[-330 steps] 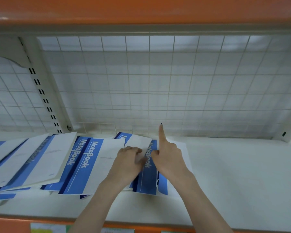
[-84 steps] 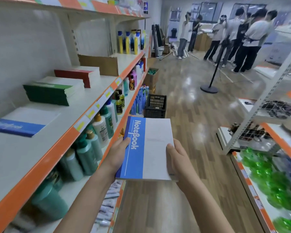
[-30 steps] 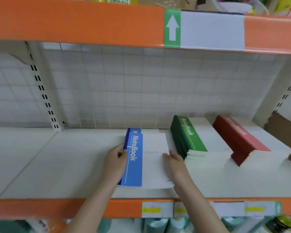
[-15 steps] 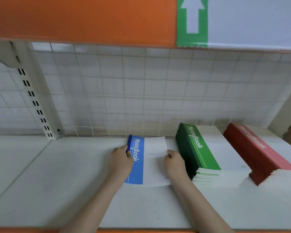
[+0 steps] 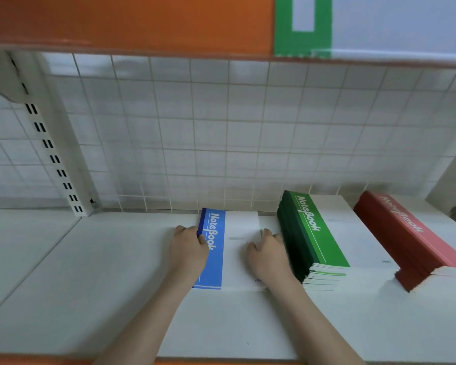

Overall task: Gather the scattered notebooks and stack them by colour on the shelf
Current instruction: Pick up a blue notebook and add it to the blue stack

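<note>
I'm seeing both hands on the blue notebook stack (image 5: 232, 248) at centre frame: left hand (image 5: 188, 250) is gripping the spine edge with the thumb over the cover, right hand (image 5: 267, 255) is resting curled on the white right edge, though I'm not able to tell if it's pinching or just pressing. Risk I'm flagging: the top copy is sliding off the ones beneath if either hand is pulling away unevenly, leaving a skewed pile. Right hand is also sitting just beside the green notebook stack (image 5: 313, 233), so a careless withdrawal is likely nudging it. The blue stack is looking thin, flat on the shelf (image 5: 90, 285), near the wire grid back (image 5: 221, 133). Red notebook stack (image 5: 411, 238) is sitting at right.
</note>
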